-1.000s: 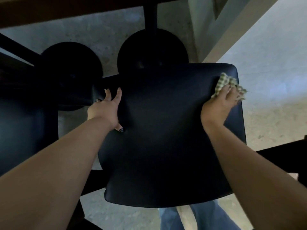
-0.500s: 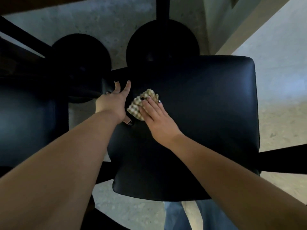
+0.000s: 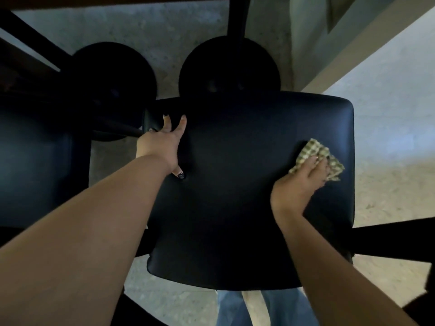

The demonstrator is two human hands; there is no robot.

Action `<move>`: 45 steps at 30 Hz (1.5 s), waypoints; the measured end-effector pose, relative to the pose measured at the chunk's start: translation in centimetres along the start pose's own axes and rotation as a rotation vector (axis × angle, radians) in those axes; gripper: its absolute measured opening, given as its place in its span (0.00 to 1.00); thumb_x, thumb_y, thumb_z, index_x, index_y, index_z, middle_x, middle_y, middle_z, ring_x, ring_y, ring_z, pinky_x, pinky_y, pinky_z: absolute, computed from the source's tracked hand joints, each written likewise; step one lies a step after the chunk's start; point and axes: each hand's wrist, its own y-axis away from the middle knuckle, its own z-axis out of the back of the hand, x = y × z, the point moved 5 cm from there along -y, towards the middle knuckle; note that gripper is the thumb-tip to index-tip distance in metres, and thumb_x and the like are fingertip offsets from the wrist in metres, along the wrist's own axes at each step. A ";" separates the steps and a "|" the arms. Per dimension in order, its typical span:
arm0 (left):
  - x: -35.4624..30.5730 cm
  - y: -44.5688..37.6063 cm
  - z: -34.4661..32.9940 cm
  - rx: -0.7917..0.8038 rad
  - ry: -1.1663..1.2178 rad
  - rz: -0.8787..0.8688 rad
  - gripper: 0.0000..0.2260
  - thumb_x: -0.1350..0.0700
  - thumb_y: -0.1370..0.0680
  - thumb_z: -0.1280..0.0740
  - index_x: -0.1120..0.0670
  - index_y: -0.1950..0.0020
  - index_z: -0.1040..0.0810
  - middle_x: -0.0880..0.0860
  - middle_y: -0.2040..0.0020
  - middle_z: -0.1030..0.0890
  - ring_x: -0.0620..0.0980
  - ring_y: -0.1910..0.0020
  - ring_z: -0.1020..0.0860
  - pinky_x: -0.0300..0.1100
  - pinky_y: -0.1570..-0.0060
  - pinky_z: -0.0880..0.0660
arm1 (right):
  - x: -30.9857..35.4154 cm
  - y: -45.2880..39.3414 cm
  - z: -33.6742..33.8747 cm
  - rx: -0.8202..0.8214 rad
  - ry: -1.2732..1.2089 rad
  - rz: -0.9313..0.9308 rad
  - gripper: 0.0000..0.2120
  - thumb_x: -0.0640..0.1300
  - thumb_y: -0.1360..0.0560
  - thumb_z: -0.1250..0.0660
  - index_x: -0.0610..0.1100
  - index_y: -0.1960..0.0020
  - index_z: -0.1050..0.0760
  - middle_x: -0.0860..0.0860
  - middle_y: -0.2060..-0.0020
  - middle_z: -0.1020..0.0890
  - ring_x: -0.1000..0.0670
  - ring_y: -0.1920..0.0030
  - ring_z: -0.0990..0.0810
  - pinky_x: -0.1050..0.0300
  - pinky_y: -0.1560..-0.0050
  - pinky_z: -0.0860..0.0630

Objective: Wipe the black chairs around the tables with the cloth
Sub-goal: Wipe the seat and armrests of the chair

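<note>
1. The step in hand is judged to be a wiping pass over the black, padded, leather-like square chair seat [image 3: 254, 184], which fills the middle of the view.
2. The small crumpled green-and-cream checked cloth [image 3: 315, 156] is pressed flat against the seat, close to the seat's right edge and about midway between its far and near edges.
3. For a good pass, even pressure is best kept over the whole cloth, and overlapping strokes are best carried right to the rounded edges and corners of the seat; the near part of the seat seems not yet covered.
4. The seat is best kept steadied while the strokes are made, so that it is not pushed off line.
5. The right hand [image 3: 299, 184] is laid on the cloth with fingers nearly straight and spread; the cloth is pressed down rather than pinched.
6. The left hand [image 3: 162, 144] is set at the seat's left edge, thumb on the top surface and fingers extended along the far left side; the edge is braced, though how firmly cannot be told.
</note>
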 end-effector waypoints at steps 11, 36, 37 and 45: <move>-0.2 -0.2 -0.1 0.001 -0.020 0.003 0.64 0.40 0.40 0.20 0.44 0.23 0.67 0.54 0.20 0.56 0.60 0.28 0.33 0.49 0.50 0.23 | 9.6 8.6 -6.8 0.458 0.154 1.036 0.31 0.30 0.26 0.43 0.34 0.25 0.46 0.36 0.24 0.49 0.38 0.24 0.59 0.41 0.28 0.63; -0.4 -0.6 -0.6 0.024 0.044 0.011 0.62 0.47 0.36 0.19 0.45 0.23 0.68 0.56 0.20 0.59 0.65 0.25 0.41 0.50 0.50 0.23 | 3.8 -12.7 1.2 0.129 0.099 0.394 0.29 0.32 0.25 0.44 0.41 0.25 0.40 0.42 0.24 0.43 0.41 0.24 0.50 0.42 0.25 0.51; -0.4 -0.6 -0.6 0.024 0.039 0.011 0.63 0.47 0.36 0.19 0.45 0.23 0.68 0.56 0.20 0.59 0.65 0.25 0.40 0.49 0.50 0.23 | 3.2 -12.8 1.4 0.111 0.098 0.365 0.28 0.33 0.25 0.44 0.41 0.25 0.40 0.42 0.24 0.43 0.41 0.24 0.50 0.43 0.25 0.52; -0.8 -0.9 -0.8 0.006 -0.063 -0.011 0.62 0.44 0.35 0.21 0.49 0.23 0.69 0.59 0.20 0.58 0.65 0.29 0.34 0.46 0.60 0.28 | 6.9 -8.9 -1.0 0.042 0.010 0.245 0.30 0.30 0.28 0.44 0.39 0.26 0.39 0.42 0.24 0.44 0.41 0.23 0.51 0.43 0.25 0.55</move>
